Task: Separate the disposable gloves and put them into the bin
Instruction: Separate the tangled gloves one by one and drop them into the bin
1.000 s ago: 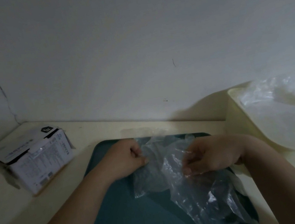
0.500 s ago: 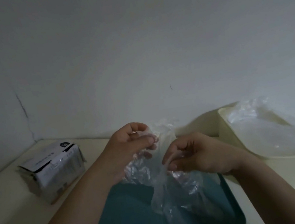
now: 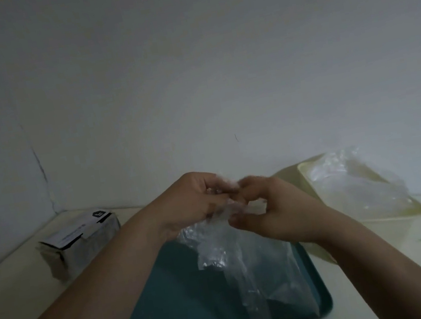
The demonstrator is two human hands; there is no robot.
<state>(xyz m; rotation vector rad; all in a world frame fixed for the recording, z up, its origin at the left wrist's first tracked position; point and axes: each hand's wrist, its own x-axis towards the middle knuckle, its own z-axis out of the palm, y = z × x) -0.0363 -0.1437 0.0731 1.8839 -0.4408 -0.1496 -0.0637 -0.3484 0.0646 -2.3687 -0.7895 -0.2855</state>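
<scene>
A clump of clear disposable gloves (image 3: 227,251) hangs over the teal tray (image 3: 171,299), its lower end trailing down to the tray's near rim. My left hand (image 3: 191,204) grips the top of the clump with curled fingers. My right hand (image 3: 270,205) pinches the same top edge, the fingertips of both hands almost touching. The pale yellow bin (image 3: 382,225) stands at the right, with clear plastic gloves (image 3: 352,180) lying inside it.
A white cardboard box (image 3: 78,240) with printed sides sits at the back left on the cream table (image 3: 19,302). A white wall rises directly behind the table, with a corner crack at the left.
Both hands lifted the gloves off the tray and came closer together, so the clump now hangs from the fingertips. The camera view tilted up, showing more wall.
</scene>
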